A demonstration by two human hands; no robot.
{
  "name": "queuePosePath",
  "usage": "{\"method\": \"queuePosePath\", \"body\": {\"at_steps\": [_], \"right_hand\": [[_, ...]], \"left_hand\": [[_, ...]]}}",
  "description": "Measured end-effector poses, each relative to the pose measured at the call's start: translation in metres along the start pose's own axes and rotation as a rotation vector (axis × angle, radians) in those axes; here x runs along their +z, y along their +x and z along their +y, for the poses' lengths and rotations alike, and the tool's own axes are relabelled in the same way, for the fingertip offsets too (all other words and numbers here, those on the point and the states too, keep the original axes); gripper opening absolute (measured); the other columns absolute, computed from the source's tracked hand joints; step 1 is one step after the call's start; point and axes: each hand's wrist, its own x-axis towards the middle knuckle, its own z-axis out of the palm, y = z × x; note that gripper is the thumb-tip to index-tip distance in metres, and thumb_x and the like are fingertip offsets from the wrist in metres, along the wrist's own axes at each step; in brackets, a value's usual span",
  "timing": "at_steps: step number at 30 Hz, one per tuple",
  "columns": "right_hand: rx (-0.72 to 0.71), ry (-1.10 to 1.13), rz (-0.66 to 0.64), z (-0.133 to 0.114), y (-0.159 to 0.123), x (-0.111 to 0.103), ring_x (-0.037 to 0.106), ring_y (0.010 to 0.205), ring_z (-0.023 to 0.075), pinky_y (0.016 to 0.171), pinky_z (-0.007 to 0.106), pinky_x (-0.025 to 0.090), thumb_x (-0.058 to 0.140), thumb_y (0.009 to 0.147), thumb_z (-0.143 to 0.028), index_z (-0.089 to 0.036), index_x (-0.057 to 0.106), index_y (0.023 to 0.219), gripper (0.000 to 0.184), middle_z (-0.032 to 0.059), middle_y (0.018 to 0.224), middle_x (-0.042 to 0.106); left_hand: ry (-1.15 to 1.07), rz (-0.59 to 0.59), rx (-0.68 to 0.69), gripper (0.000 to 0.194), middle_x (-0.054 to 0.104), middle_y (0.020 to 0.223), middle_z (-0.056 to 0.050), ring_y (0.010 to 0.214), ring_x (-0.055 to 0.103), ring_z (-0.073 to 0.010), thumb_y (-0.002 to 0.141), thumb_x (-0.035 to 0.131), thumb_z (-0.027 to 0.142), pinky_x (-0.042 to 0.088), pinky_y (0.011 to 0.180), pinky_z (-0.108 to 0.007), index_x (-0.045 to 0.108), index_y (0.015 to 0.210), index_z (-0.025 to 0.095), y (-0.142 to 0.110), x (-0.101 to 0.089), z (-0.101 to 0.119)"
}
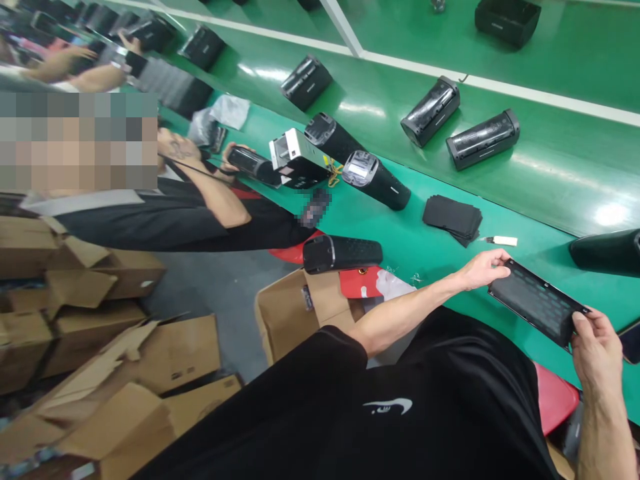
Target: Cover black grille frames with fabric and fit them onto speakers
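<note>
Glossy green surface (pixel 370 107) crossed by a white strip spans ten to two o'clock of the view's middle, running alongside a smooth green workbench (pixel 543 253). Brown cardboard cartons (pixel 185 347), flaps splayed, crowd eight o'clock; an open carton (pixel 280 313) sits at seven, its contents hard to make out. Black, round-edged housings (pixel 377 180) dot both green surfaces, two with shiny, ribbed faces (pixel 483 140) near two o'clock, another cut off by the picture's edge at three. A boxy white-and-black device (pixel 300 160) stands between eleven and twelve, while at ten a co-worker's hand (pixel 235 157) is on a dark housing. Above the bench, just past three o'clock, a person's two bare hands hold a thin black rectangular panel (pixel 537 303) at a slant, its narrow rim marked with small pale spots, its sunken face showing a faint honeycomb pattern. The left hand (pixel 483 269) pinches the corner at the panel's ten o'clock; the right hand (pixel 597 337) grips its four o'clock end, thumb over the rim. Flat, matte black sheets (pixel 453 217) lie in a loose stack at ten o'clock from the panel, and a small white-handled tool (pixel 503 241) lies at eleven.
</note>
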Motion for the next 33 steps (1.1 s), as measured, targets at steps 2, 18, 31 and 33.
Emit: {"method": "queuePosePath", "body": {"at_steps": [2,18,31,33], "right_hand": [[-0.007,-0.012,0.009,0.004,0.003,-0.001,0.042,0.052,0.0076,0.048,0.022,0.032,0.091,0.063,-0.052,-0.021,0.063,0.095,0.053,-0.0061,0.073,0.058],[0.054,0.015,0.014,-0.002,-0.002,-0.002,0.035,0.049,0.0066,0.046,0.022,0.023,0.094,0.058,-0.048,-0.022,0.062,0.092,0.053,-0.009,0.065,0.048],[0.067,0.087,0.03,0.003,0.002,-0.004,0.045,0.059,0.0076,0.054,0.021,0.032,0.095,0.053,-0.04,-0.021,0.063,0.09,0.053,-0.0065,0.072,0.054],[0.068,0.091,0.027,0.002,0.002,-0.004,0.046,0.061,0.0085,0.055,0.021,0.034,0.095,0.052,-0.039,-0.021,0.063,0.091,0.053,-0.0059,0.073,0.055]], "left_hand": [[-0.035,-0.003,-0.01,0.031,0.061,0.083,0.004,0.069,0.052,-0.0087,0.078,0.069,0.033,0.037,0.069,-0.024,0.061,0.103,0.016,0.0,0.0,-0.001],[-0.232,0.014,-0.124,0.041,0.06,0.082,0.004,0.067,0.05,-0.008,0.076,0.079,0.034,0.035,0.064,-0.022,0.064,0.11,0.016,-0.001,0.002,-0.003],[-0.41,0.014,-0.158,0.047,0.062,0.086,0.002,0.072,0.053,-0.0088,0.067,0.082,0.021,0.035,0.064,-0.022,0.069,0.112,0.016,-0.003,0.001,-0.004],[-0.412,0.02,-0.164,0.048,0.063,0.086,0.001,0.072,0.054,-0.0092,0.067,0.083,0.022,0.036,0.064,-0.022,0.069,0.113,0.016,-0.002,0.001,-0.005]]}}
